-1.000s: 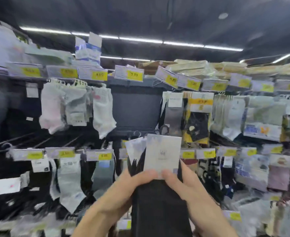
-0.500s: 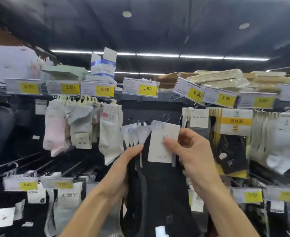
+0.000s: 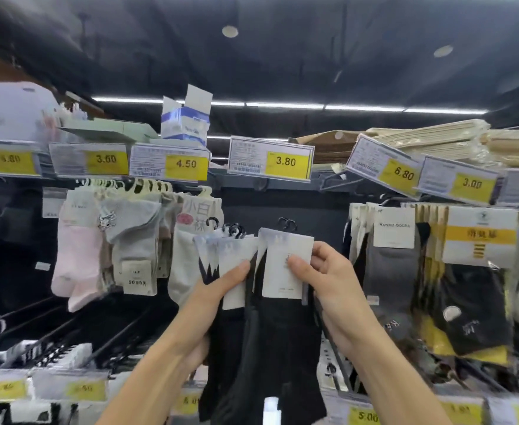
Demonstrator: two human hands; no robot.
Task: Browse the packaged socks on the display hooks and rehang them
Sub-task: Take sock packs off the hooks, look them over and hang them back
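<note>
A black sock pack [image 3: 282,338] is pinched at its white card [image 3: 284,265] by the right hand [image 3: 328,280]; the packs behind [image 3: 236,256] are gripped by the left hand [image 3: 218,289].

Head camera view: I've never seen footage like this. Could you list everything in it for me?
Black sock packs: at least three, black with white cards, centre, in both hands.
Price tags: at least six, yellow, top rail; more below, blurred.
Pink socks: one bunch, pale pink, hanging left.
Grey socks: one bunch, light grey, right of the pink.
White socks: one bunch, white, left of centre.
Dark grey socks: one row, white cards, right of centre.
Yellow-banded packs: one row, black socks, far right.
Box: one, blue and white, top shelf.
Flat bundles: several, beige, top shelf right.
Left hand: holds the rear packs.
Right hand: pinches the front card.
</note>
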